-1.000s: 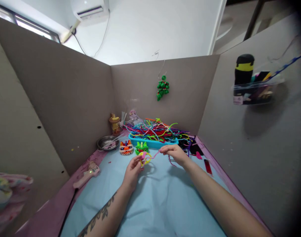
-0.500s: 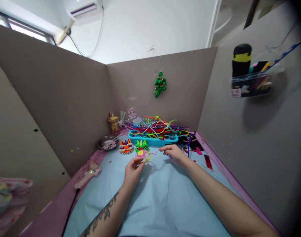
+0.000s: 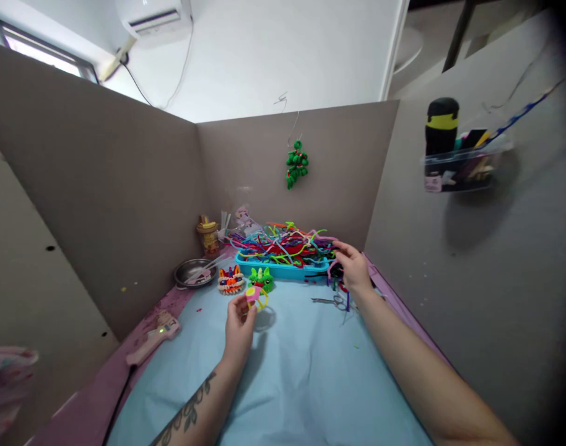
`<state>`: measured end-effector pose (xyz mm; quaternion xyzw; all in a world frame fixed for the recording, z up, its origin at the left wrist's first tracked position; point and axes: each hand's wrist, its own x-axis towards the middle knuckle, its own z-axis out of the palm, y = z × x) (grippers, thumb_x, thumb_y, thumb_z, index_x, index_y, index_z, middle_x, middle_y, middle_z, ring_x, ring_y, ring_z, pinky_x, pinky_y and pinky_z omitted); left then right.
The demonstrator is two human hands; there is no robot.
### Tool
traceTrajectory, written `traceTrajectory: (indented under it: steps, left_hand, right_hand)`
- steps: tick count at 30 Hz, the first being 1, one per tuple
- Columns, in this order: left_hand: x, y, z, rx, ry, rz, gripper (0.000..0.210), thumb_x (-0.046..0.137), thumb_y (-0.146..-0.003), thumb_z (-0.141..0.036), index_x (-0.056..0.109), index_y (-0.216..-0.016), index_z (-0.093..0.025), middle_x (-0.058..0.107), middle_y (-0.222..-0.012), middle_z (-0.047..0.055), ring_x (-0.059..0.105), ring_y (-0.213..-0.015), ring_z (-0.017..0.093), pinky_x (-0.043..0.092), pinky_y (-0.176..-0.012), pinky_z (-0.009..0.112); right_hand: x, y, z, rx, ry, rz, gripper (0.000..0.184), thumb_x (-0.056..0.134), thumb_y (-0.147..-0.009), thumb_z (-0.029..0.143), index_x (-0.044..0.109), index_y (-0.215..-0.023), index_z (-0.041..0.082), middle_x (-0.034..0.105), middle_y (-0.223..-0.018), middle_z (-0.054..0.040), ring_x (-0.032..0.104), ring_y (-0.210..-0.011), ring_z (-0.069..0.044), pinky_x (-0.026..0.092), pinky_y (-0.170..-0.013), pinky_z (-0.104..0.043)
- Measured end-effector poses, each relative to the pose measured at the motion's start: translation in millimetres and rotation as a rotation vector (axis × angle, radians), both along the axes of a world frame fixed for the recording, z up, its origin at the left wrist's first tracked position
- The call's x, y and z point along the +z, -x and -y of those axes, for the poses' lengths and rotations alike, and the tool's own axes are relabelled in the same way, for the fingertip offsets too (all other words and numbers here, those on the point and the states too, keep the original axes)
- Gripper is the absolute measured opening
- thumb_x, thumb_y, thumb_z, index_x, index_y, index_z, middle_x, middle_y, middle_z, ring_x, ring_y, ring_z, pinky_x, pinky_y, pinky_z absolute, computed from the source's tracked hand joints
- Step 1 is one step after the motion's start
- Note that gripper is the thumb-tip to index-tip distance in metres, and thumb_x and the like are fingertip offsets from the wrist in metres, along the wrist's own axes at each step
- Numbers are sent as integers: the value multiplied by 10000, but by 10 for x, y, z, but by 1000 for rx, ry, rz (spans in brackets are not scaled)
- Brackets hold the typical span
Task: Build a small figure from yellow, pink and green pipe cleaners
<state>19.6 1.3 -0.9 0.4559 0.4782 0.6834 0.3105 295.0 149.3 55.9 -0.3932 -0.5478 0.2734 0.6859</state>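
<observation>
Already the right hand (image 3: 355,267) rests its curled fingers on the pipe-cleaner heap (image 3: 283,240) (left hand (image 3: 239,322) pinches a pink-yellow ring (image 3: 255,296) nearer in).

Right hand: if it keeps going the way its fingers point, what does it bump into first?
Probably the pile of pipe cleaners in the blue tray; the right hand is already at its edge.
</observation>
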Motion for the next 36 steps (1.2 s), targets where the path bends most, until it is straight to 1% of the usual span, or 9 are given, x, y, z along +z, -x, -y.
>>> traceTrajectory:
  steps: [4, 7, 10, 13, 17, 22, 25, 31, 36]
  left_hand:
    - [23, -37, 18, -85, 55, -6, 472, 616, -727, -341, 418, -1121, -170, 641, -800, 42, 611, -743, 160, 460, -703, 288]
    - [60, -60, 43, -112, 85, -14, 512, 643, -699, -354, 439, -1129, -164, 650, -770, 35, 612, -719, 158, 452, -675, 267]
    - [88, -77, 65, -126, 113, -14, 511, 660, -682, -361, 453, -1109, -172, 651, -750, 24, 609, -700, 155, 443, -654, 254]
    - [96, -86, 82, -149, 124, -37, 503, 660, -683, -360, 454, -1103, -177, 647, -743, 22, 603, -702, 155, 442, -658, 254]
    - [95, -102, 103, -172, 133, -28, 500, 669, -672, -367, 474, -1090, -176, 646, -738, 28, 605, -697, 160, 447, -655, 258]
    - [153, -120, 118, -159, 145, 22, 490, 659, -674, -386, 480, -1076, -170, 636, -701, 15, 606, -674, 155, 448, -646, 257]
    - [205, -112, 117, -122, 189, 52, 457, 627, -688, -432, 514, -1037, -159, 619, -638, -1, 599, -660, 151, 438, -630, 243]
    - [216, -85, 92, -120, 273, 129, 426, 681, -629, -443, 564, -923, -158, 644, -635, 8, 598, -616, 154, 422, -585, 230]
    - [224, -105, 111, -148, 272, 68, 404, 709, -614, -400, 573, -910, -160, 641, -634, 9, 579, -595, 145, 419, -574, 226]
  right_hand:
    - [187, -81, -171, -214, -172, 309, 394, 476, -751, 270, 564, -1115, 146, 551, -1159, -119, 513, -1021, -215, 387, -909, -389]
    - [251, 33, -268, -213, -275, 682, 450, 471, -749, 212, 516, -1189, 128, 458, -1300, -138, 370, -1210, -255, 258, -1026, -429]
    - [164, 252, -346, -135, -187, 970, 515, 535, -717, 201, 485, -1228, 159, 350, -1401, -103, 248, -1285, -296, 251, -1022, -454]
    - [-15, 459, -398, -1, 4, 1129, 359, 581, -710, 250, 599, -1064, 194, 497, -1290, -98, 357, -1221, -304, 319, -955, -449]
    - [-191, 536, -410, 71, 84, 1118, 224, 470, -810, 294, 665, -799, 184, 675, -899, -86, 573, -949, -227, 409, -832, -354]
    - [-195, 339, -288, -21, -15, 997, 207, 469, -800, 239, 661, -762, 173, 596, -1104, -107, 450, -1153, -244, 335, -939, -382]
    - [-148, 271, -131, -36, -84, 925, 197, 470, -794, 215, 656, -738, 180, 597, -1064, -100, 493, -1080, -233, 348, -921, -381]
    - [-171, 545, 248, 370, -108, 982, 172, 491, -783, 190, 657, -741, 173, 653, -795, -58, 581, -770, -169, 425, -726, -280]
    - [-217, 782, 335, 472, -65, 918, 152, 513, -771, 199, 661, -742, 174, 663, -796, -43, 581, -760, -160, 414, -701, -258]
